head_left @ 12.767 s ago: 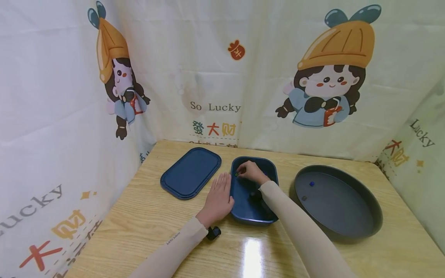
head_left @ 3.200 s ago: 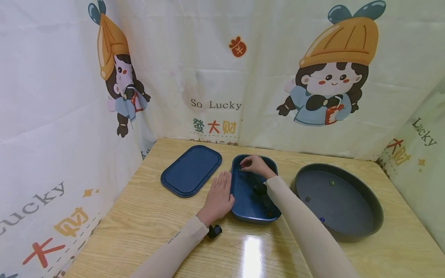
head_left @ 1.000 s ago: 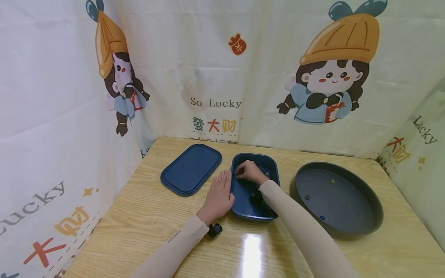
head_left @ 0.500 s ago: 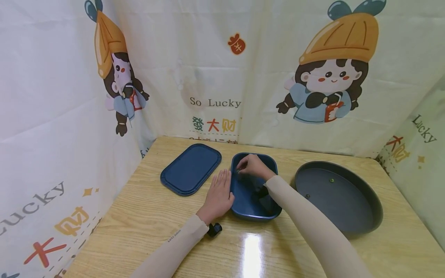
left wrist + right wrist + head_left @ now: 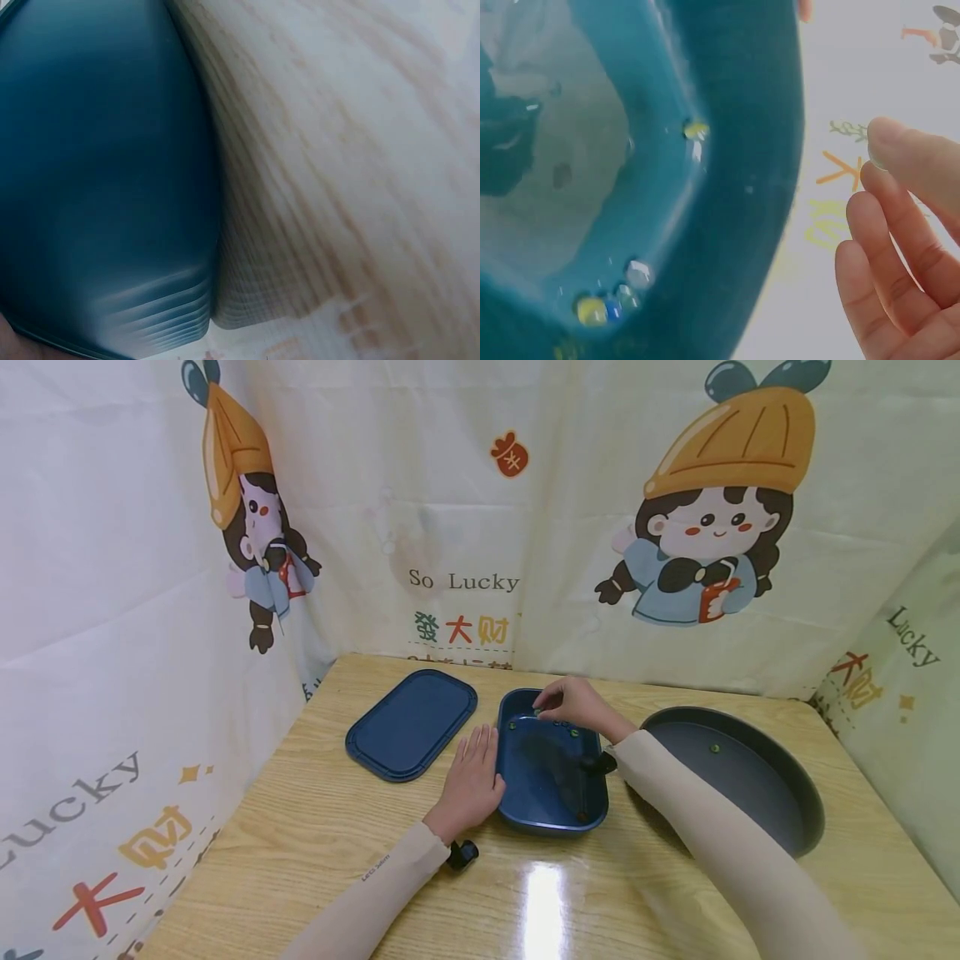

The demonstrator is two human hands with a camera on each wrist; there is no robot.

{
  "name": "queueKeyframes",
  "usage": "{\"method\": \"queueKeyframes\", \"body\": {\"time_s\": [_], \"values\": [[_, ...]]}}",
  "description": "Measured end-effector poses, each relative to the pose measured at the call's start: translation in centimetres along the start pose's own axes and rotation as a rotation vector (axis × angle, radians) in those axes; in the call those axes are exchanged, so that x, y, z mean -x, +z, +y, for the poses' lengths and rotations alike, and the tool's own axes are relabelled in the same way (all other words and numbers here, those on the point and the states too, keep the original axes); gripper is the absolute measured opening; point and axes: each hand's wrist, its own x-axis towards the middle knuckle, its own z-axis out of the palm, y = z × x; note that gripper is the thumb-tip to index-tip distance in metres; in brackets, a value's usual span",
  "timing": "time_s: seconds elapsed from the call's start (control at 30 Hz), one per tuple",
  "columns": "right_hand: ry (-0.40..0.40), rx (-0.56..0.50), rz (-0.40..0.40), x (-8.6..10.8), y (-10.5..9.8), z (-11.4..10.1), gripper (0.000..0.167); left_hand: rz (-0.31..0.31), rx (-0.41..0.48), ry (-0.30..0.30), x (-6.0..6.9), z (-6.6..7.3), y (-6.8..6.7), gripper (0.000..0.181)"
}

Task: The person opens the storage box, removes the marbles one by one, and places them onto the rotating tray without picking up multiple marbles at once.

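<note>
A deep blue rectangular box [image 5: 551,828] stands on the table with several small glass marbles lying at its far end, among them a green marble [image 5: 575,733] and another green marble [image 5: 512,726]. My left hand [image 5: 467,792] rests with straight fingers against the box's left side. Above the box's far end, my right hand [image 5: 577,704] pinches a small clear marble [image 5: 878,163] between thumb and forefinger. More marbles, such as a yellowish marble [image 5: 696,130], show along the floor's edge in the right wrist view.
A flat blue lid [image 5: 412,725] lies left of the box. To the right stands a round dark grey pan [image 5: 810,814] with a green marble [image 5: 715,748] inside; the right sleeve [image 5: 720,827] hides part of it. A printed curtain [image 5: 450,510] hangs behind the table.
My right hand, low at the box's left wall a second ago, has lifted and moved right and away with a clear marble. My left hand stays put. Earlier a red marble was pinched.
</note>
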Motion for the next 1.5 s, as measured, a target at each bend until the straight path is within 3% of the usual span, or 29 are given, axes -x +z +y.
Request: {"method": "queueKeyframes", "body": {"time_s": [0.27, 0.67, 0.9, 1.2, 1.5], "values": [[0.006, 0.015, 0.032, 2.4, -3.0, 1.1, 0.014, 0.013, 0.017, 0.004, 0.1, 0.0, 0.0, 0.066], [0.139, 0.054, 0.079, 6.5, -6.7, 5.5, 0.016, 0.002, 0.005, 0.0, -0.1, -0.2, 0.2, 0.066], [0.173, 0.108, 0.125, 9.3, -8.4, 8.4, 0.017, 0.003, 0.016, 0.0, -0.1, 0.0, 0.0, 0.066], [0.305, 0.109, 0.128, 12.2, -8.1, 12.8, 0.021, -0.006, 0.001, -0.001, -0.1, -0.1, 0.2, 0.067], [0.341, 0.107, 0.123, 13.2, -6.8, 15.7, 0.019, 0.019, 0.013, 0.01, 0.0, -0.1, 0.1, 0.066]]}}
